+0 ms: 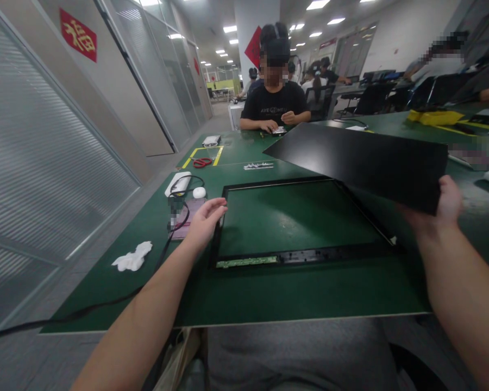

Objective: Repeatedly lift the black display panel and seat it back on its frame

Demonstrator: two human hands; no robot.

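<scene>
A thin black panel [362,157], flat and sheet-like, is lifted at a tilt over the right part of the table. My right hand [448,203] grips it by its near right corner, with some fingers hidden beneath. Under and left of the panel, a black rectangular frame [334,253] lies flat, its middle showing the green tabletop. Along its near side sits a narrow green circuit board strip [246,262]. At the frame's left side is my left hand [207,217], fingers extended and slightly curved, holding nothing; whether it touches the frame is unclear.
Left on the green table [293,298] are a white crumpled tissue [133,257], a phone-like slab [189,214], a white device [178,183], a small white case [199,192] and a black cable [85,310]. Red-handled scissors [202,162] lie farther back. A person [274,100] sits opposite.
</scene>
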